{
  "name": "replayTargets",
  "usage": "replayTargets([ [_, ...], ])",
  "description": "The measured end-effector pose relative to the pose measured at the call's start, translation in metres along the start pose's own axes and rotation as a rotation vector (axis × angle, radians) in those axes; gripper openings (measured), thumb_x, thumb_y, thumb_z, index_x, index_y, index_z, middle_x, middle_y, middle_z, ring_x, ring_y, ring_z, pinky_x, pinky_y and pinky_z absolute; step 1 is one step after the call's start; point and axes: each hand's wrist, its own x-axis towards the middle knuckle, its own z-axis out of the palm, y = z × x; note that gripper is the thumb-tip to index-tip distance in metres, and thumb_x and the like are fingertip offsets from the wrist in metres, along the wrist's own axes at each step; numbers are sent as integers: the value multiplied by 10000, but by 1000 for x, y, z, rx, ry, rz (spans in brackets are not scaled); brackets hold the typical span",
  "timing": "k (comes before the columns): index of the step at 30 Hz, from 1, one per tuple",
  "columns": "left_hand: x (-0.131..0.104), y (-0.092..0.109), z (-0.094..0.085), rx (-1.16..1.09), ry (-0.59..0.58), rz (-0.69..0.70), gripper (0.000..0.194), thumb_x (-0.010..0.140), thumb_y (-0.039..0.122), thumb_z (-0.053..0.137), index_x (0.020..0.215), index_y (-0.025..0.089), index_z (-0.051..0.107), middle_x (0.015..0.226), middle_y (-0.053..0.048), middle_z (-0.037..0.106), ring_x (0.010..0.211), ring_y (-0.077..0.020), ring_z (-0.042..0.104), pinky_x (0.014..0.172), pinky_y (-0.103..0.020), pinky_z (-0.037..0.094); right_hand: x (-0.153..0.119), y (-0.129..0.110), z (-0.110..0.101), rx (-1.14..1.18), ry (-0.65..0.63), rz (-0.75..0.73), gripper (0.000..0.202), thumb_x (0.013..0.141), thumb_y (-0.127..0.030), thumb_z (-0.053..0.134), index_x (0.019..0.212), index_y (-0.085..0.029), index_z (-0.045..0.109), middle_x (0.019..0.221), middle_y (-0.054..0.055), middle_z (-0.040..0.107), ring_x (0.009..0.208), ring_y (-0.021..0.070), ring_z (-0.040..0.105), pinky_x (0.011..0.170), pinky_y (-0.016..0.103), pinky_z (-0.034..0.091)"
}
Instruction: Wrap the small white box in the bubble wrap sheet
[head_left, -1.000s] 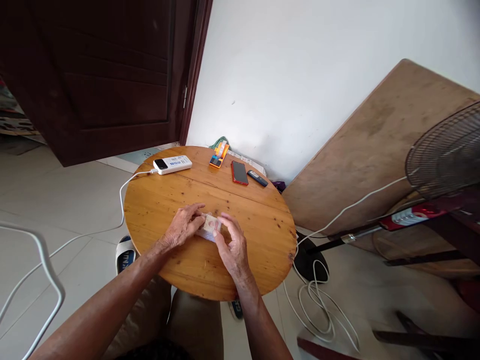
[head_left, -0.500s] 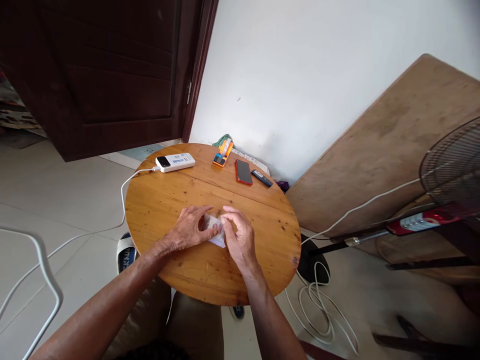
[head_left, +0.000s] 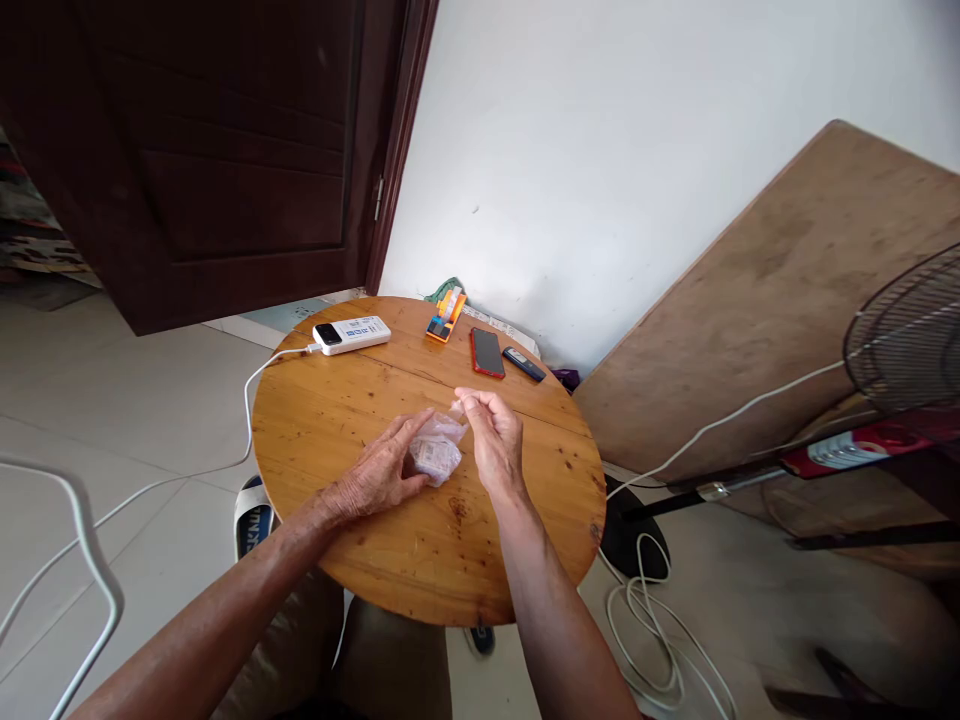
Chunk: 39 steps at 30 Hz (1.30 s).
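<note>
- White wall (head_left: 562, 150) fills the upper middle, plain and lightly marked.
- Dark red-brown door (head_left: 240, 170), panelled, stands at the upper left, its hinge showing near the wall.
- Brown board (head_left: 787, 270), broad and flat, leans at a slant against the wall on the right.
- Round wooden table (head_left: 322, 400), knotty and yellow-brown, stands in the centre, close in front of the person.
- Fan (head_left: 911, 330) with a dark wire cage, cut off by the right edge.
- Sandal (head_left: 251, 515), blue with a white strap, on the floor by the table's left rim.
- Left hand (head_left: 379, 465) lies low over the table, thumb and fingers parted around the near-left side of the packet and touching it; how firmly it grips, I cannot tell.
- Right hand (head_left: 496, 435) is raised a little beyond, thumb and fingertips pinched together on the packet's far, whitish edge.
- White power bank (head_left: 356, 335), with a black window, at the table's far left, a white cable (head_left: 250, 400) plugged into its end.
- Red-edged phone (head_left: 487, 353), lying flat near the far rim.
- Orange tape dispenser (head_left: 446, 315), just left of the phone.
- Dark handheld device (head_left: 523, 364), just right of the phone.
- Clear plastic packet (head_left: 435, 458), crinkled, between the two hands at mid-table; its contents are too blurred to name.
</note>
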Motion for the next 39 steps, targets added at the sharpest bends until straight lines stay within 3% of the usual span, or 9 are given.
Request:
replayTargets([
  [3, -1, 6, -4, 2, -44, 25, 926, 704, 230, 756, 1504, 275, 291, 1448, -110, 457, 1331, -302, 446, 1119, -447, 374, 22, 19, 1, 8, 44, 69, 326, 823, -470, 585, 882, -169, 694, 783, 40, 717, 753, 182, 654, 730, 312, 514],
  [8, -2, 3, -5, -55, -83, 57, 1021, 667, 396, 820, 1512, 242, 270, 1501, -137, 402, 1374, -325, 401, 1143, -474, 341, 55, 45, 2, -83, 42, 86, 272, 732, -444, 638, 758, -178, 690, 705, 5, 689, 693, 170, 609, 710, 300, 478],
  [15, 0, 1, -3, -115, -43, -8, 635, 690, 442, 799, 1239, 196, 598, 1440, -158, 463, 1342, -354, 443, 1115, -500, 372, 65, 52, 10, -50, 39, 108, 301, 739, -455, 621, 793, -170, 700, 746, 27, 695, 726, 175, 601, 671, 286, 467],
  [19, -1, 9, -9, -184, -45, -40, 421, 746, 461, 748, 1062, 191, 683, 1486, -149, 429, 1402, -365, 366, 1096, -507, 398, 72, 52, 12, -46, 44, 106, 313, 740, -461, 618, 791, -161, 692, 766, 36, 690, 735, 171, 597, 674, 283, 465],
  [26, 3, 8, -18, -307, -115, -157, 482, 844, 612, 564, 1065, 219, 736, 1530, -83, 406, 1438, -335, 318, 1187, -495, 271, 92, 62, 19, -139, 27, 110, 297, 720, -450, 596, 756, -166, 673, 670, 3, 642, 667, 167, 574, 631, 279, 452],
  [29, 4, -1, -14, -309, -111, -219, 494, 830, 596, 591, 1148, 235, 703, 1502, -88, 438, 1414, -327, 354, 1161, -483, 323, 90, 70, 20, -156, 18, 127, 260, 696, -423, 601, 753, -181, 676, 658, 6, 653, 681, 185, 595, 641, 291, 467],
  [33, 4, -12, -4, -368, -101, -266, 536, 776, 553, 672, 1194, 217, 673, 1506, -116, 412, 1273, -316, 509, 1053, -457, 451, 75, 70, 7, -171, 110, 125, 343, 723, -441, 559, 930, -186, 660, 895, 52, 704, 853, 212, 628, 796, 343, 492],
  [36, 3, -14, 0, -352, -84, -283, 550, 762, 544, 693, 1197, 209, 670, 1517, -120, 390, 1264, -314, 510, 1053, -453, 448, 56, 54, -8, -183, 151, 124, 409, 724, -484, 589, 995, -182, 636, 968, 70, 692, 906, 216, 630, 846, 358, 489],
  [39, 2, -10, 0, -332, -81, -285, 570, 748, 544, 715, 1211, 215, 661, 1521, -116, 383, 1284, -320, 492, 1060, -460, 441, 31, 32, -14, -265, 30, 169, 509, 734, -537, 621, 1110, -194, 622, 1016, 79, 685, 891, 217, 639, 812, 358, 497],
])
